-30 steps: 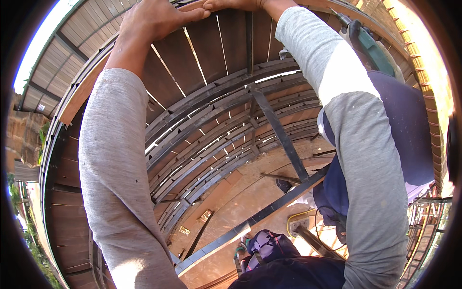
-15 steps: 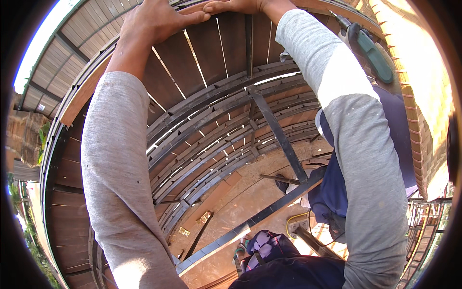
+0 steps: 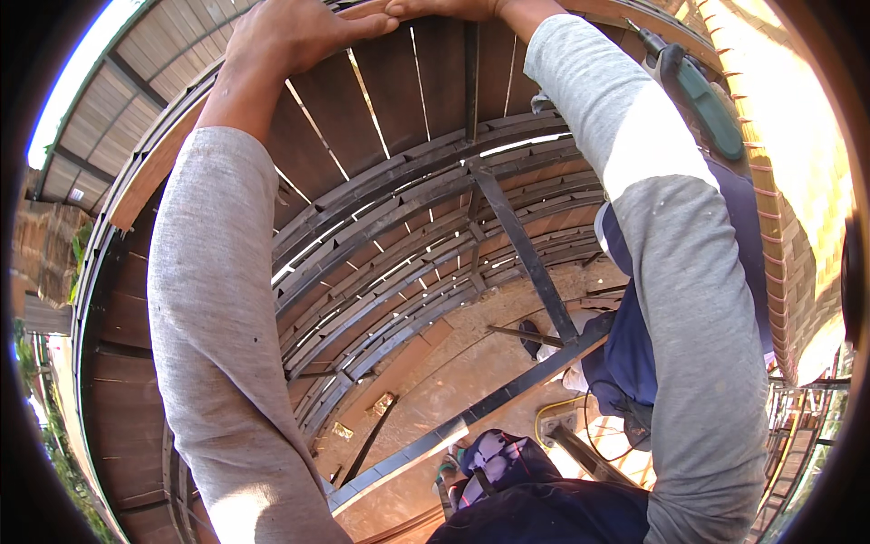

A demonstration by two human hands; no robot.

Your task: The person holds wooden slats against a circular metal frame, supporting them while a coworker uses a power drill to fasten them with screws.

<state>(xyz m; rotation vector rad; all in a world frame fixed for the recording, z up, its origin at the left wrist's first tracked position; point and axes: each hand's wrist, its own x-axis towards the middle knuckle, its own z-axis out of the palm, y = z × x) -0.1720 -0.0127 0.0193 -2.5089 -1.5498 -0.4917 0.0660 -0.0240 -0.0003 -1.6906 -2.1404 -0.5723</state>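
Observation:
A long brown wooden strip (image 3: 149, 186) follows the top rim of a curved structure of dark metal bars and brown boards (image 3: 390, 91). At the upper edge of the view, my left hand (image 3: 281, 41) grips this strip, its thumb laid along it to the right. My right hand (image 3: 453, 7) holds the same strip a little further right, thumb pointing left. The two thumb tips nearly meet. Most fingers of both hands lie beyond the strip or outside the picture. To the right of my right forearm, a green power drill (image 3: 707, 104) points its bit at the strip.
A person in dark blue clothing (image 3: 625, 349) is close on my right, partly under a large woven bamboo hat (image 3: 807, 208). A dark crossbar (image 3: 471, 417) runs below my arms, with a slanting bar (image 3: 526, 254) joined to it. Far below lies a brown floor (image 3: 408, 480) with a yellow cable (image 3: 548, 417).
Both hands keep their hold on the strip. The view has shifted slightly, and the bamboo hat and drill sit a little lower and further right in it.

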